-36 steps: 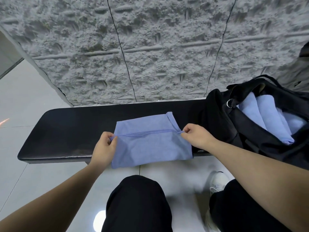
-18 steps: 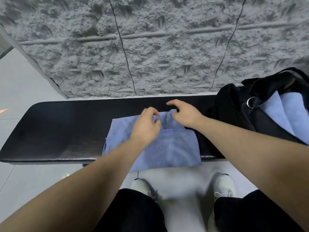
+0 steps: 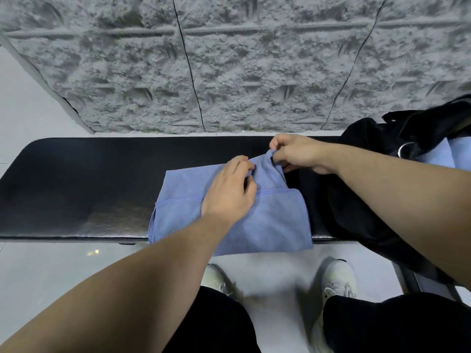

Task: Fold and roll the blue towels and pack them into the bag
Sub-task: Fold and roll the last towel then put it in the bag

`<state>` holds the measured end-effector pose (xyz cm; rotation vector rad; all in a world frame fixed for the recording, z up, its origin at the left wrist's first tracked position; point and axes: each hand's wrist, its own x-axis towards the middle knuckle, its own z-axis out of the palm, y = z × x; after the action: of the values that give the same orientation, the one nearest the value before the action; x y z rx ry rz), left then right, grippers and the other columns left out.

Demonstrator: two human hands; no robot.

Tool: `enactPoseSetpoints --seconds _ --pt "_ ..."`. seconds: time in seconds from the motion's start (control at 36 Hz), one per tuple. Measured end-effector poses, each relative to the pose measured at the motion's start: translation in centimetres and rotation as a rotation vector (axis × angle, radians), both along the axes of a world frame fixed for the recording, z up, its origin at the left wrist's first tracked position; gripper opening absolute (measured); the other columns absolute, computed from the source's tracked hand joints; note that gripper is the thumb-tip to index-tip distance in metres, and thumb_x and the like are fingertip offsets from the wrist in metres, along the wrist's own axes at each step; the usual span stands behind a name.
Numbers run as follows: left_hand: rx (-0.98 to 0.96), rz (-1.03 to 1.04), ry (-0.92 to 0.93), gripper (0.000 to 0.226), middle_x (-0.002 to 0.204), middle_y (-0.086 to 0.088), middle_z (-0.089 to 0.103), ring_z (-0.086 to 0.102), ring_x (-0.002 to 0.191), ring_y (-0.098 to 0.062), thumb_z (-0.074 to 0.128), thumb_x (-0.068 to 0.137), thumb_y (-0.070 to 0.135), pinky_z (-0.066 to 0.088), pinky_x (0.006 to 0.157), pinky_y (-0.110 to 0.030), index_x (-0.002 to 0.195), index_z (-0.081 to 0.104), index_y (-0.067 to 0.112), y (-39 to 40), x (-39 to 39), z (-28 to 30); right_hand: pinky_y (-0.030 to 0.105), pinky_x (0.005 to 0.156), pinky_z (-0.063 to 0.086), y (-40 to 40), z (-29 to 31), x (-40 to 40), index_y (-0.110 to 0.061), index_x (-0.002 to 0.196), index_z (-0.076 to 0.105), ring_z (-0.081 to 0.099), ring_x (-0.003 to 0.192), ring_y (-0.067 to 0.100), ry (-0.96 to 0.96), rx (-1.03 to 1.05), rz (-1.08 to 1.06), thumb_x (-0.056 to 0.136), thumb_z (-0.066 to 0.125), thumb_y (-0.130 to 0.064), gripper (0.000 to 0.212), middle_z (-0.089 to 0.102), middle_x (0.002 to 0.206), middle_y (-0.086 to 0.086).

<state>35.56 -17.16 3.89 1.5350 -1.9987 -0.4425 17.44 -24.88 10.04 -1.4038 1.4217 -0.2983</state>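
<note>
Head view: we look down on our two bare forearms reaching over a long black padded bench [image 3: 84, 189] that stands along a rough grey stone wall [image 3: 229, 62]. Our right hand [image 3: 297, 154] has its fingers curled, and thumb and fingers pinch the far right corner of the blue soft cloth towel [image 3: 275, 222], lifting that corner a little off the seat. Our left hand [image 3: 230, 192] lies palm down on the middle of the same towel; its fingers are bent and gather a fold of the cloth just beside the pinched corner, so the two hands sit close together at the towel's far edge.

The towel lies folded on the bench, under and just in front of both hands. A stitched hem runs across it at the left hand's knuckles, and its near edge hangs over the front of the bench toward us.

To the right, touching the bench end, sits the open black fabric bag [image 3: 369, 179] with a metal ring [image 3: 405, 149]. Inside its opening we see pale blue rolled towels [image 3: 438, 154], only partly in view at the frame's edge.

Below, our black trousers [image 3: 219, 324] and white shoes [image 3: 337, 278] stand on the pale tiled floor [image 3: 51, 271].
</note>
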Motion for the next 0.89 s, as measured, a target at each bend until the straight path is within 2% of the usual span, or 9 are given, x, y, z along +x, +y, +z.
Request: enactPoseSetpoints --seconds 0.08,0.17,0.22,0.36,0.47,0.53,0.64,0.81,0.89 --pt "0.019 0.0 -0.009 0.022 0.141 0.002 0.048 0.046 0.128 -0.014 0.053 0.092 0.018 0.038 0.105 -0.027 0.112 0.063 0.017 0.2 0.0 0.0 0.032 0.067 0.057 0.1 0.3 -0.1 -0.021 0.087 0.048 0.058 0.07 0.02 0.103 0.089 -0.064 0.088 0.043 0.0 0.021 0.058 0.078 0.006" --pt "0.041 0.009 -0.027 0.024 0.144 0.004 0.047 0.043 0.13 -0.011 0.053 0.094 0.021 0.033 0.106 -0.022 0.114 0.064 0.017 0.4 0.1 0.3 0.033 0.063 0.059 0.4 0.7 -0.5 -0.015 0.102 0.05 0.064 0.069 0.021 0.173 0.172 -0.088 0.091 0.038 -0.003 0.02 0.06 0.089 0.011" --pt "0.042 0.011 -0.047 0.025 0.144 0.004 0.047 0.042 0.13 -0.011 0.053 0.095 0.021 0.03 0.105 -0.02 0.116 0.065 0.015 0.5 0.1 0.3 0.031 0.061 0.057 0.5 0.8 -0.7 -0.017 0.099 0.052 0.062 0.07 0.02 0.177 0.186 -0.078 0.093 0.036 -0.005 0.021 0.059 0.091 0.009" --pt "0.033 -0.005 -0.095 0.025 0.136 0.006 0.051 0.046 0.124 -0.011 0.051 0.094 0.023 0.037 0.107 -0.028 0.113 0.066 0.015 0.3 0.0 0.1 0.029 0.072 0.054 0.6 0.5 -1.0 -0.027 0.092 0.07 0.055 0.067 0.01 0.12 0.178 -0.025 0.09 0.04 0.0 0.041 0.065 0.088 -0.001" --pt "0.045 0.01 -0.103 0.027 0.138 0.006 0.05 0.045 0.128 -0.012 0.049 0.094 0.026 0.033 0.106 -0.024 0.113 0.066 0.018 0.3 -0.1 0.0 0.025 0.064 0.052 0.7 0.3 -0.8 -0.024 0.077 0.067 0.05 0.063 0.011 0.043 0.189 -0.184 0.091 0.043 -0.001 0.036 0.062 0.082 -0.001" --pt "0.049 0.009 -0.112 0.026 0.138 0.006 0.05 0.044 0.128 -0.011 0.049 0.094 0.026 0.032 0.106 -0.024 0.113 0.065 0.018 0.3 -0.1 0.0 0.026 0.066 0.052 0.7 0.3 -0.8 -0.024 0.073 0.062 0.055 0.073 0.015 0.009 0.206 -0.284 0.09 0.042 0.0 0.036 0.061 0.085 0.0" --pt "0.056 0.007 -0.12 0.026 0.138 0.006 0.05 0.044 0.129 -0.012 0.049 0.093 0.023 0.035 0.109 -0.026 0.113 0.065 0.017 0.3 -0.1 0.0 0.029 0.072 0.052 1.0 0.6 -0.4 -0.021 0.082 0.06 0.06 0.079 0.018 0.001 0.207 -0.355 0.09 0.045 -0.007 0.022 0.059 0.089 0.001" --pt "0.042 0.002 -0.129 0.026 0.137 0.006 0.05 0.045 0.126 -0.012 0.05 0.093 0.022 0.031 0.106 -0.023 0.114 0.064 0.017 0.4 -0.2 0.3 0.029 0.066 0.053 1.1 0.8 0.3 -0.021 0.09 0.055 0.062 0.076 0.015 0.102 0.124 -0.195 0.087 0.052 -0.033 0.012 0.064 0.089 -0.002" --pt "0.047 0.001 -0.132 0.025 0.137 0.005 0.051 0.046 0.126 -0.013 0.049 0.093 0.022 0.033 0.106 -0.024 0.113 0.064 0.016 0.2 -0.1 0.2 0.029 0.065 0.056 1.2 0.5 0.2 -0.02 0.094 0.051 0.06 0.075 0.012 0.205 0.041 -0.041 0.084 0.068 -0.018 0.019 0.059 0.086 0.0"
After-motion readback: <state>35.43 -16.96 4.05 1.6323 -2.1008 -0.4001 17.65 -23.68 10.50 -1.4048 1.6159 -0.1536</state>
